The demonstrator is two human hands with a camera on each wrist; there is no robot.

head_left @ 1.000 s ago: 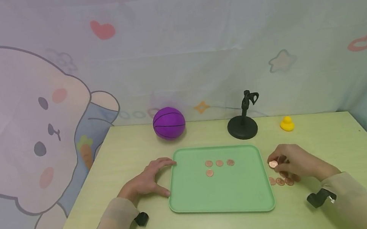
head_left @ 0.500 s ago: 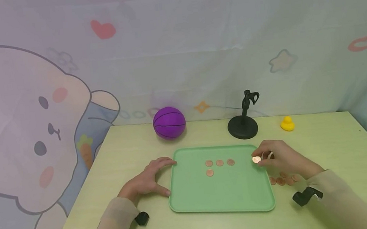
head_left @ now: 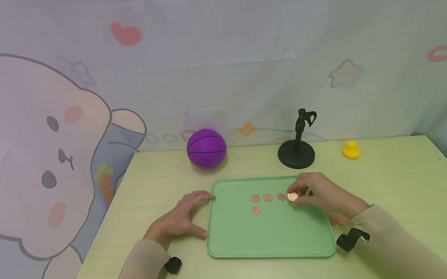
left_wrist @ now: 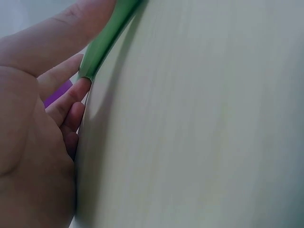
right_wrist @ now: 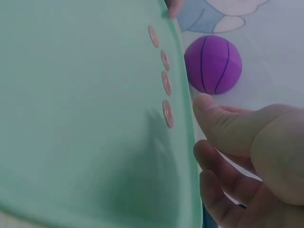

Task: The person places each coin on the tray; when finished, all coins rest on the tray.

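Note:
Over the right part of the green tray, my right hand pinches a shiny copper coin between thumb and forefinger. It is just right of a row of three copper coins lying in the tray. A single coin lies in front of the row's left end. In the right wrist view the held coin is hidden behind the thumb. My left hand rests at the tray's left side, fingers spread, with a fingertip and the thumb tip touching the rim.
More copper coins lie on the table right of the tray, partly hidden by my right wrist. Behind the tray stand a purple ball, a black stand with a round base and a yellow rubber duck. A printed cloth hangs behind.
My right hand has lifted a coin from beside the pile on the right and carried it left over the tray to the row's end. My left hand stays in place.

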